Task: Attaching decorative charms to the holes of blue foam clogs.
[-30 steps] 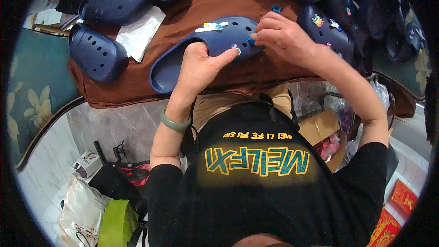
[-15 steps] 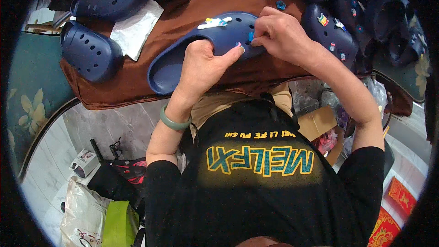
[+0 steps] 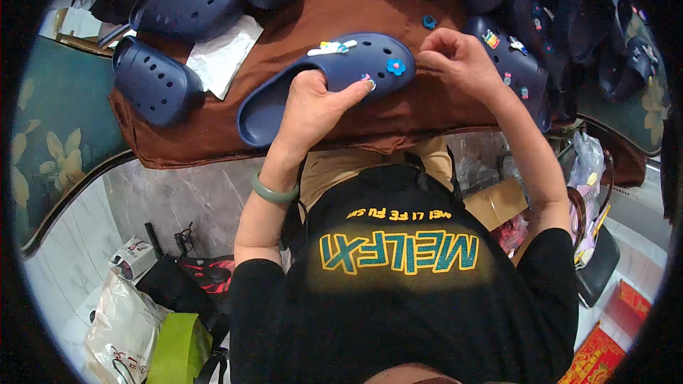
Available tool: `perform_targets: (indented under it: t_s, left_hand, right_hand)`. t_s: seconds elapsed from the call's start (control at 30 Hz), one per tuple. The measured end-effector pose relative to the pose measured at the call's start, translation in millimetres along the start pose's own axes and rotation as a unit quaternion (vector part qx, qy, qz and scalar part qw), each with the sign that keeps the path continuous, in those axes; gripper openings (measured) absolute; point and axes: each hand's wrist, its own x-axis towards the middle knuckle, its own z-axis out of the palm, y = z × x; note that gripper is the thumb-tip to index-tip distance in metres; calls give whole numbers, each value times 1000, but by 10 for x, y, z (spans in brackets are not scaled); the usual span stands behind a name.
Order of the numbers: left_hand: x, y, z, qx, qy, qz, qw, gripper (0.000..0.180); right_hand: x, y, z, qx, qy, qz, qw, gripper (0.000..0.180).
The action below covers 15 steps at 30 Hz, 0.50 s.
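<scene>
My left hand (image 3: 316,103) grips a navy clog (image 3: 274,103) by its side, thumb resting on the upper next to a small pink-and-white charm (image 3: 366,79). The clog lies with its toe to the right. A white charm with yellow and blue (image 3: 331,48) sits across its upper, and a blue flower charm (image 3: 395,67) is set in a hole near the toe. Just off the toe, my right hand (image 3: 461,62) is closed, fingers curled together and nothing visible in them. Beyond it, a loose dark blue flower charm (image 3: 428,22) lies on the brown cloth (image 3: 356,0).
Plain navy clogs (image 3: 156,82) and a white paper packet (image 3: 224,57) lie at the left. On the right are a clog with several charms (image 3: 509,64) and more piled clogs (image 3: 605,35). Below the table edge stand a cardboard box (image 3: 496,203) and bags (image 3: 124,327).
My right hand has drawn away from the clog to the right. The blue flower charm it was pinching now lies flat on the clog. My left hand keeps its hold.
</scene>
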Motion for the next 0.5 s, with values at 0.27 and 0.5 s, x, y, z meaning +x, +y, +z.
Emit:
perform_targets:
  t_s: [0.27, 0.5]
  left_hand:
    - [63, 128, 41, -30, -6, -7, 1000, 25]
    - [69, 139, 22, 7, 10, -4, 1000, 27]
  right_hand:
    - [364, 500, -124, -257, 304, -213, 893, 16]
    - [138, 23, 172, 46, 30, -126, 991, 7]
